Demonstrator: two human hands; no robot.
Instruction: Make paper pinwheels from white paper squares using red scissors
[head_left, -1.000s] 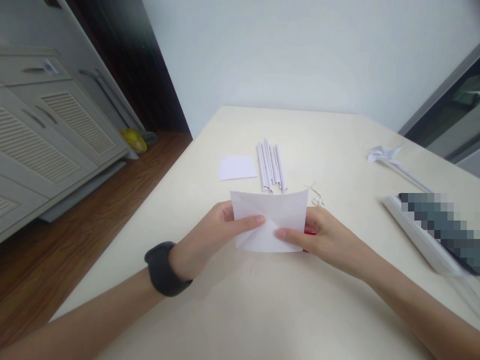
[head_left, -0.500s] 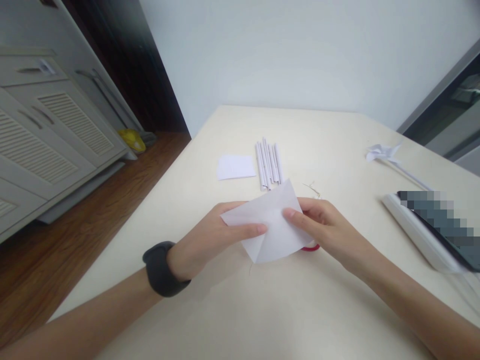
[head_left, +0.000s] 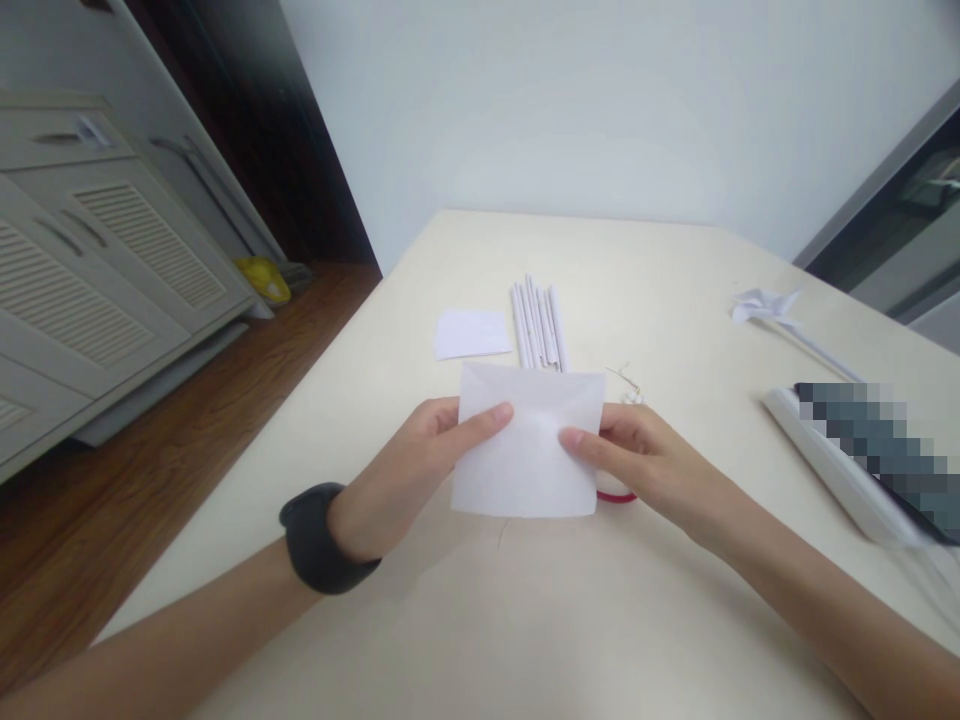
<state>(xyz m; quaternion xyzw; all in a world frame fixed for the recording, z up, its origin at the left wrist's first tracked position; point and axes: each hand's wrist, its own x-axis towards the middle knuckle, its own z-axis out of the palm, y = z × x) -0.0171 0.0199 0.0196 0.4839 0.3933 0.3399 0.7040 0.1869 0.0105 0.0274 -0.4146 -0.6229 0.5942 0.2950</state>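
Note:
A square sheet of white paper [head_left: 529, 470] is held up over the table between my two hands. My left hand [head_left: 431, 450] grips its left edge, thumb on the face and fingers behind. On the opposite edge my right hand [head_left: 645, 450] pinches it the same way. Just beyond the sheet lie several rolled white paper sticks [head_left: 538, 325], their near ends partly covered by it. A red curved piece [head_left: 619, 496], possibly a scissors handle, peeks out under my right hand; the rest is hidden.
White paper pieces [head_left: 472, 333] lie left of the sticks. A paper pinwheel [head_left: 765, 306] on a stick rests at the far right. Nearer are a white, dark-topped device [head_left: 832, 470] and thin string bits [head_left: 626, 378]. A wall borders the table's [head_left: 637, 270] back.
The sheet has been turned in my hands, from corner-up to straight edges at top and bottom. My left thumb has shifted up; the things on the table stay put.

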